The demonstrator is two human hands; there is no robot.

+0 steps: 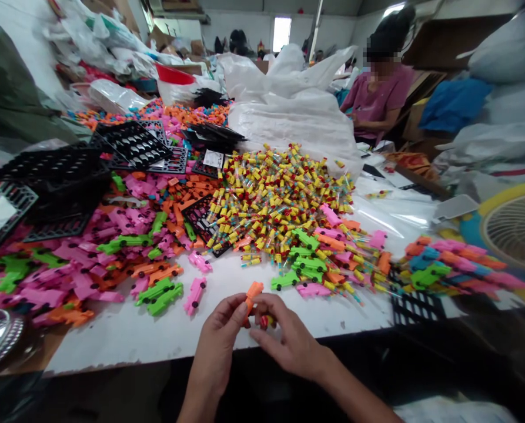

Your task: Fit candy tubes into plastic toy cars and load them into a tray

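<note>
My left hand (218,335) pinches an orange toy car (254,291) between thumb and fingers, above the table's front edge. Close against it, my right hand (293,341) has its fingers curled around a small tube with a red and yellow end (266,321); most of the tube is hidden by the fingers. A pink toy car (195,295) and a pair of green toy cars (160,295) lie left of my hands. Beyond them rises a heap of clear tubes with yellow labels (280,200). Green toy cars (306,264) rest at its right front.
Pink, orange and green toy cars (81,264) are piled on the left, with black plastic trays (63,170) over them. More cars (434,267) sit at right beside a fan (515,226). White plastic sacks (293,117) stand behind. A person (381,94) works at the back right.
</note>
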